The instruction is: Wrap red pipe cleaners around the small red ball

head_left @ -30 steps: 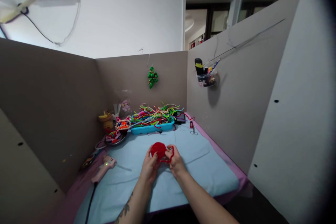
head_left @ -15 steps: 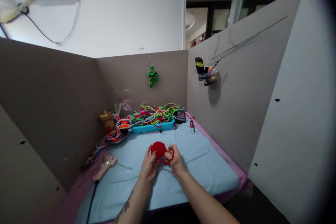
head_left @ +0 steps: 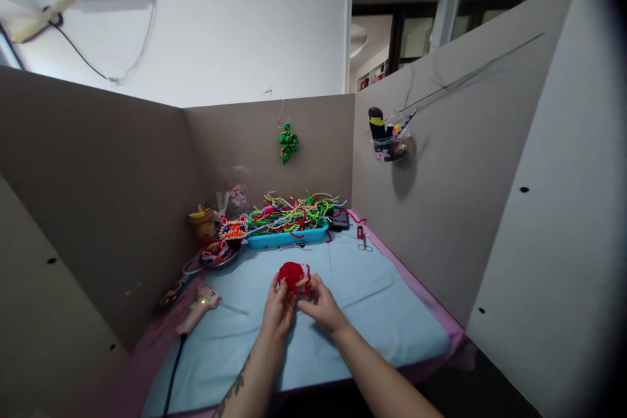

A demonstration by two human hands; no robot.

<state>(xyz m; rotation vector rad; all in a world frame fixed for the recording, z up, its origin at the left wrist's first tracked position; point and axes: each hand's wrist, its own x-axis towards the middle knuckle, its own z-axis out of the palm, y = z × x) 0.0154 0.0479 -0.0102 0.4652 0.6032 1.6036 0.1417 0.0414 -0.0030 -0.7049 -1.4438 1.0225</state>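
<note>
Bundle (head_left: 290, 272): red, roundish, fuzzy-looking, held over the blue cloth (head_left: 353, 333) and taken here as the centre of the clock; its finer make is too small to tell
Left hand (head_left: 279, 305): at seven o'clock, closed round the bundle's near side and gripping it, thumb lying on the red surface
Right hand (head_left: 322, 304): between four and five o'clock, half curled, thumb spread apart from the fingers; the fingertips are at the bundle's three o'clock edge, by a loose red strand (head_left: 308, 272), and I cannot tell whether they pinch it
Glue gun (head_left: 198, 312): pink, at eight o'clock, small green light lit, black cord (head_left: 172, 375) trailing toward six o'clock
Bowl (head_left: 224, 264): metal, between nine and ten o'clock, with red and mixed-colour pieces in it
Eared piece (head_left: 234, 229): orange and pink, at ten o'clock, just beyond the bowl
Tray (head_left: 289, 239): bright blue, at twelve o'clock, heaped with colourful stems (head_left: 294, 212)
Scissors (head_left: 365, 246): at two o'clock, lying near the cloth's edge
Green ornament (head_left: 289, 144): at twelve o'clock, hanging against the grey partition (head_left: 235, 134) above the tray
Wall cup (head_left: 389, 151): at one o'clock, holding a black-and-yellow tool (head_left: 376, 121)
</note>
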